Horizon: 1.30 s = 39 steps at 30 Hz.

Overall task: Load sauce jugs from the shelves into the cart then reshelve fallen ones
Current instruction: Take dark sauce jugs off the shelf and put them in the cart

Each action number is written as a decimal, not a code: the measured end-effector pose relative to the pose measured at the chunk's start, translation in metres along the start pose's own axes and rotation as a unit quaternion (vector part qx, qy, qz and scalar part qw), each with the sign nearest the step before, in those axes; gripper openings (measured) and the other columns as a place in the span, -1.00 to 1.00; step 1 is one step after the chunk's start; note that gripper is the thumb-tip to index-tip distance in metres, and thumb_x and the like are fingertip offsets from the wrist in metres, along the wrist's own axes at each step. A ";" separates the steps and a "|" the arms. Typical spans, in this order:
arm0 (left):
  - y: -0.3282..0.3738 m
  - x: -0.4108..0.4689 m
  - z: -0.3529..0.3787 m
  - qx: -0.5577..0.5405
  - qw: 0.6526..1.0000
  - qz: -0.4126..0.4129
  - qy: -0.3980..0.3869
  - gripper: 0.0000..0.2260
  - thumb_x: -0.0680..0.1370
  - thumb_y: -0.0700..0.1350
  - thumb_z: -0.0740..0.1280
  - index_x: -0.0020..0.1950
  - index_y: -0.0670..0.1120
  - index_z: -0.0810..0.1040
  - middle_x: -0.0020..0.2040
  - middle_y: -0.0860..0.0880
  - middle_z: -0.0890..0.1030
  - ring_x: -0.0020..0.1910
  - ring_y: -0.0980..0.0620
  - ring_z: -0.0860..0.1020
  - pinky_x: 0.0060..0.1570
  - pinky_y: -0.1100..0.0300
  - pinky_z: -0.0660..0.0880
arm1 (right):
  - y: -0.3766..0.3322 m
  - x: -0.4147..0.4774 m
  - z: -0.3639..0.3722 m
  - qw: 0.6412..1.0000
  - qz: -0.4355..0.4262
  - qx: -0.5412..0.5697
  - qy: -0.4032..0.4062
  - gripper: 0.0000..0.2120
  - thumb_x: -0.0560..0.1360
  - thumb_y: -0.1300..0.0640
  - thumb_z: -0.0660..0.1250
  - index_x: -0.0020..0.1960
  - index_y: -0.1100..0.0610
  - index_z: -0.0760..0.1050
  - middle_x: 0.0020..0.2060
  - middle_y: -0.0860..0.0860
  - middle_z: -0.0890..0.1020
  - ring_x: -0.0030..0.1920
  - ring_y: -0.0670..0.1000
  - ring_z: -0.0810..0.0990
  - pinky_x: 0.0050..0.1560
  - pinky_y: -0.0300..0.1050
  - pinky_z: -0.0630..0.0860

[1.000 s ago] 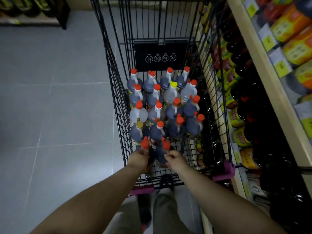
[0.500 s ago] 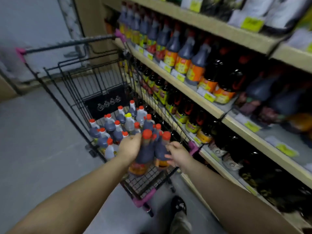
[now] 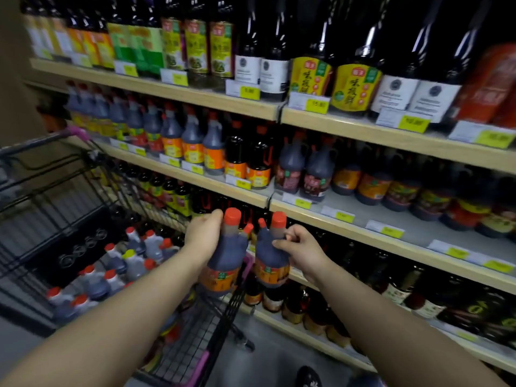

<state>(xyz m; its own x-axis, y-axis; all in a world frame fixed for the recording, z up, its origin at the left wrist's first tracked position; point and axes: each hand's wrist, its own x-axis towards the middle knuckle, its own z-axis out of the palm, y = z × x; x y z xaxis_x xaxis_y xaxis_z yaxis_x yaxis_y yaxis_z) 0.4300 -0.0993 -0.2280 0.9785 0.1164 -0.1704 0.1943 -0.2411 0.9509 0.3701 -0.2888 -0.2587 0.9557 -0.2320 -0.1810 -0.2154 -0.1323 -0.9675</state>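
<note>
Holding two sauce jugs above the cart (image 3: 44,213)'s near corner, beside the shelf (image 3: 396,219): left jug (image 3: 226,261) clasped at the neck by the left hand (image 3: 205,236), right jug (image 3: 270,258) by the right hand (image 3: 300,245). Probably heavy, rigid, slick; grip neck or handle.

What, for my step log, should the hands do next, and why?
Probably carry both jugs up and right to the bare shelf stretch: the left hand grips the left jug, the right hand grips the right jug, both above the cart rim, facing that shelf.
</note>
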 end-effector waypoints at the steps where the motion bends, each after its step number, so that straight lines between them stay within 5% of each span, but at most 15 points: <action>1: 0.005 0.002 0.012 -0.006 1.000 0.008 -0.011 -0.65 0.52 -0.06 0.20 -0.45 -0.07 0.25 -0.42 -0.09 0.32 -0.34 -0.05 0.27 -0.21 0.05 0.20 | 0.000 0.000 -0.013 1.000 -0.007 0.010 0.015 -0.58 0.44 0.32 0.39 -0.32 0.06 0.17 -0.43 0.03 0.24 -0.40 -0.02 0.25 -0.36 -0.15 0.17; 11: 0.049 0.022 0.131 -0.109 0.992 0.010 -0.065 -0.75 0.40 0.08 0.26 -0.32 -0.06 0.56 -0.16 -0.13 0.64 -0.09 -0.14 0.55 0.04 -0.08 0.45 | -0.025 0.024 -0.125 0.977 -0.145 -0.068 0.138 -0.54 0.35 0.29 0.49 -0.32 0.07 0.18 -0.39 -0.03 0.27 -0.33 -0.08 0.30 -0.30 -0.18 0.23; 19: 0.068 0.046 0.188 -0.140 0.985 0.015 -0.098 -0.78 0.40 0.06 0.25 -0.29 -0.06 0.53 -0.20 -0.14 0.62 -0.11 -0.13 0.56 0.06 -0.12 0.48 | -0.034 0.081 -0.185 0.924 -0.290 -0.151 0.199 -0.48 0.27 0.36 0.49 -0.37 0.00 0.15 -0.38 -0.05 0.27 -0.31 -0.01 0.29 -0.24 -0.07 0.23; 26: 0.057 0.078 0.222 -0.152 0.981 -0.027 -0.115 -0.59 0.21 0.23 0.28 -0.21 -0.04 0.65 -0.12 -0.13 0.69 0.00 -0.17 0.61 0.19 -0.18 0.48 | -0.025 0.142 -0.209 0.941 -0.260 -0.143 0.163 -0.57 0.29 0.34 0.50 -0.35 0.06 0.24 -0.37 -0.04 0.33 -0.28 -0.01 0.35 -0.20 -0.08 0.28; 31: 0.062 0.078 0.233 -0.157 0.980 -0.014 -0.120 -0.78 0.47 0.04 0.25 -0.21 -0.07 0.59 -0.15 -0.13 0.66 -0.05 -0.14 0.59 0.08 -0.01 0.47 | -0.013 0.161 -0.211 0.957 -0.213 -0.114 0.158 -0.63 0.32 0.30 0.52 -0.30 0.01 0.34 -0.33 -0.07 0.41 -0.27 -0.10 0.40 -0.25 -0.31 0.31; 35: 0.062 0.085 0.239 -0.145 0.983 -0.003 -0.115 -0.79 0.43 0.03 0.25 -0.24 -0.07 0.58 -0.19 -0.11 0.65 -0.10 -0.10 0.57 0.04 0.03 0.46 | 0.002 0.170 -0.219 0.963 -0.204 -0.076 0.161 -0.77 0.43 0.15 0.46 -0.09 -0.06 0.43 -0.02 0.06 0.54 0.03 -0.01 0.52 0.04 -0.26 0.42; 39: 0.062 0.088 0.240 -0.141 0.984 0.001 -0.110 -0.80 0.48 -0.02 0.25 -0.27 -0.08 0.56 -0.23 -0.09 0.63 -0.15 -0.08 0.56 -0.01 0.06 0.47 | 0.005 0.176 -0.213 0.954 -0.187 -0.025 0.232 -0.81 0.57 0.16 0.27 0.17 0.17 0.48 0.05 -0.03 0.53 0.14 -0.05 0.48 0.01 -0.40 0.38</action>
<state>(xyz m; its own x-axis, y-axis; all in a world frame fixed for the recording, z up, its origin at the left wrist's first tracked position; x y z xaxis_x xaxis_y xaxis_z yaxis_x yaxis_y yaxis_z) 0.5444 -0.3348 -0.2460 0.9763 -0.1024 -0.1905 0.1953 0.0390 0.9800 0.4944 -0.5355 -0.2580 0.7787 -0.5593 0.2843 0.1028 -0.3333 -0.9372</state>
